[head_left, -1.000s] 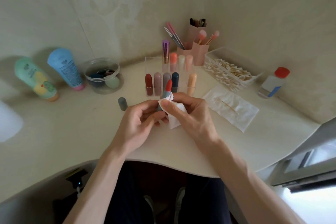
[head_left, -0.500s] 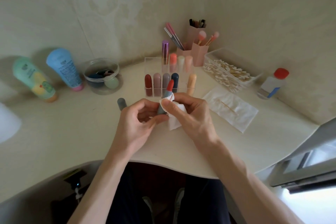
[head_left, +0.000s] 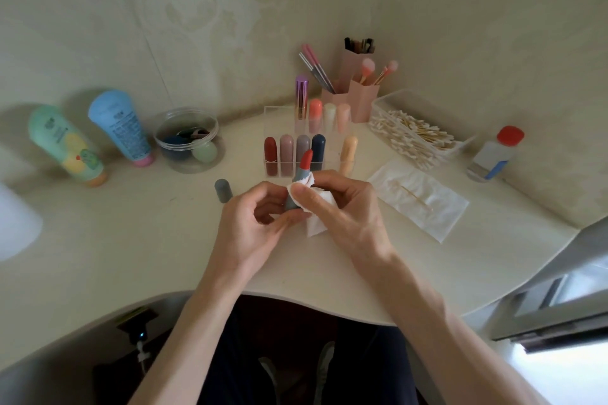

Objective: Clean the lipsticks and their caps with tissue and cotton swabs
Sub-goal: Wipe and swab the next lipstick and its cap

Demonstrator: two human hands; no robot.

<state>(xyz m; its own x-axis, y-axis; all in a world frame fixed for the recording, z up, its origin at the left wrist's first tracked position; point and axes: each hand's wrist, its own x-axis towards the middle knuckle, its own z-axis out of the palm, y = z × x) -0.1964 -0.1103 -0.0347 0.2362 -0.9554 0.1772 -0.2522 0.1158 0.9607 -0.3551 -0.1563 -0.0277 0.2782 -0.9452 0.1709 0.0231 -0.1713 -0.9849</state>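
Both hands meet over the middle of the table (head_left: pixel 98 240). The left hand (head_left: pixel 250 223) pinches the grey base of an open lipstick (head_left: pixel 300 179), its red tip tilted up and away. The right hand (head_left: pixel 345 210) presses a white tissue (head_left: pixel 317 207) against the tube, thumb on top, fingers curled behind it. The grey cap (head_left: pixel 223 190) stands upright just left of the hands, clear of them.

Right behind the lipstick sits a clear rack (head_left: pixel 273 118) holding more capped lipsticks, partly blocked by the raised red tip. A peach one (head_left: pixel 348 154) stands beside the rack. To the right lies a flat tissue (head_left: pixel 424 204) with a used swab (head_left: pixel 416 197) on it, and past that a tray of swabs (head_left: pixel 414 135) and a red-capped bottle (head_left: pixel 495 154). Pink brush cups (head_left: pixel 360 99) stand at the back. Two tubes (head_left: pixel 95 138) and a clear jar (head_left: pixel 187 141) sit on the left.
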